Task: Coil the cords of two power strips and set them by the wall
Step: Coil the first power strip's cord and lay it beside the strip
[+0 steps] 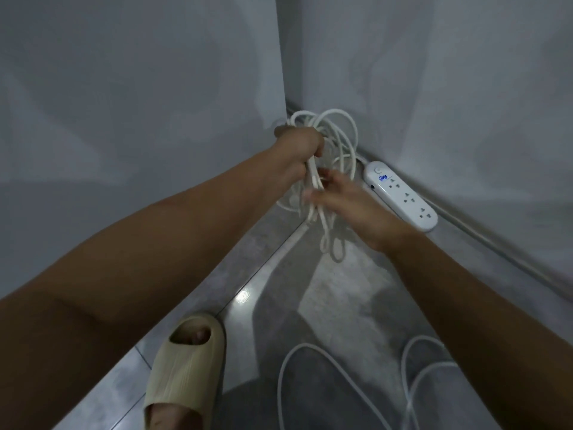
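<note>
A white power strip (401, 195) lies flat on the grey floor along the right wall, near the room's corner. Its white cord (342, 135) is gathered in several loops above the corner. My left hand (299, 152) is shut on the top of that bundle and holds it up. My right hand (347, 201) is just below, blurred, with its fingers on the hanging strands. Two small loop ends dangle under it. A second white cord (305, 355) lies loose in wide curves on the floor at the bottom right; its strip is out of view.
Two grey walls meet in a corner (283, 100) straight ahead. A thin cable (483, 240) runs along the base of the right wall. My foot in a beige slide sandal (186, 364) stands on the glossy tiles at the bottom centre.
</note>
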